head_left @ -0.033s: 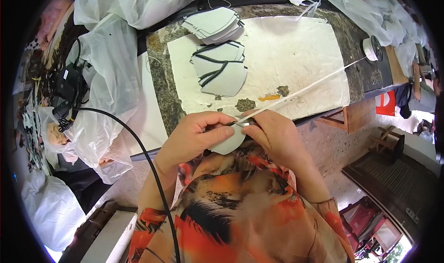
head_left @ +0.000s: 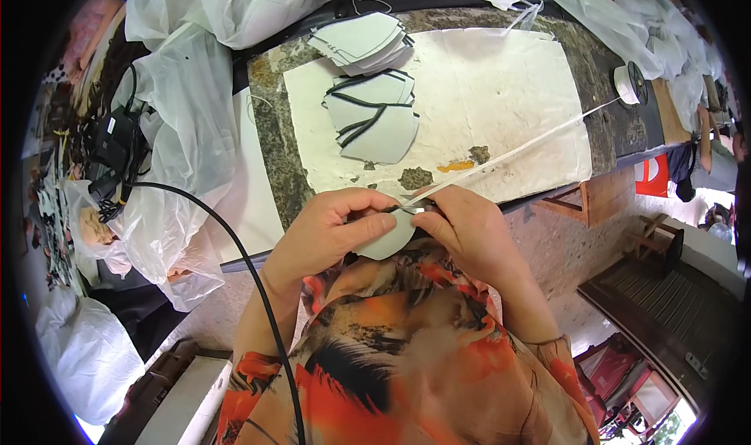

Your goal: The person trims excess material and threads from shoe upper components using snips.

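Close to my body, over the table's near edge, my left hand (head_left: pixel 336 227) is closed on a small pale grey-white cut piece (head_left: pixel 383 244), thumb on top. My right hand (head_left: pixel 472 232) is closed at the same piece's upper right edge, pinching a narrow white tape (head_left: pixel 512 154) there. A dark bit of edging and a small shiny spot show between the fingertips, too small to make out. From my fingers the tape runs taut up to the right, to a white spool (head_left: pixel 627 84) at the table's far right. My fingers partly cover the piece.
A stack of pale cut pieces (head_left: pixel 361 40) and another dark-edged stack (head_left: pixel 393 134) lie on a worn white sheet (head_left: pixel 501 77). A black cable (head_left: pixel 235 238) crosses in front of my left forearm. Plastic sheeting (head_left: pixel 184 116) covers the left side. A wooden stool (head_left: pixel 606 202) stands right.
My right hand has shifted very slightly to the right, and the piece has moved a hair with it. Both hands keep their hold.
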{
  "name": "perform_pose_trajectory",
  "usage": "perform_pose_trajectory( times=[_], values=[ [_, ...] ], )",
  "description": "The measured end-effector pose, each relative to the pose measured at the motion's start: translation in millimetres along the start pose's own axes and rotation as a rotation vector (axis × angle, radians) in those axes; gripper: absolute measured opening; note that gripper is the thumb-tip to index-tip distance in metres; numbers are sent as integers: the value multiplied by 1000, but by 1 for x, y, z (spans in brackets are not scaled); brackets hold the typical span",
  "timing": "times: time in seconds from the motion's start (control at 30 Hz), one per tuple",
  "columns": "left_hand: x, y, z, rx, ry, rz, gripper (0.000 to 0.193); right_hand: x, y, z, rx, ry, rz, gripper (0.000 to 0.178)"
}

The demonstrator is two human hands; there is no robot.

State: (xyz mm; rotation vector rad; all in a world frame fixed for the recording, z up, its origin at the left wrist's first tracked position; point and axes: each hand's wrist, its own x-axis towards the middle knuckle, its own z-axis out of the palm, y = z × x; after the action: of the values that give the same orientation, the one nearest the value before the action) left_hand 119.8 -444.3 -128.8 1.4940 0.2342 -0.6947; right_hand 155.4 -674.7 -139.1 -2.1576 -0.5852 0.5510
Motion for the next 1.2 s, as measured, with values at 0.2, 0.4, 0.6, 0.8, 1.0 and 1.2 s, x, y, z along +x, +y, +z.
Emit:
perform_pose_trajectory(
  times=[0.2,0.4,0.6,0.8,1.0,1.2],
  values=[
    [2,-5,-3,25,6,59,20,-3,-16,-9,-353,110,-93,29],
    [2,-11,-9,-61,0,77,19,-11,-38,-32,-571,98,-163,31],
    [-1,-3,-16,-9,-13,62,19,9,-15,-38,-531,-61,-402,39],
    [-5,4,-23,148,-8,114,17,26,-11,-40,-472,-343,-319,38],
    [-6,4,-27,28,-1,97,17,28,-12,-34,-507,-134,-428,31],
    [-2,1,-18,92,-1,128,16,33,-13,-34,-438,-137,-413,32]
  ],
)
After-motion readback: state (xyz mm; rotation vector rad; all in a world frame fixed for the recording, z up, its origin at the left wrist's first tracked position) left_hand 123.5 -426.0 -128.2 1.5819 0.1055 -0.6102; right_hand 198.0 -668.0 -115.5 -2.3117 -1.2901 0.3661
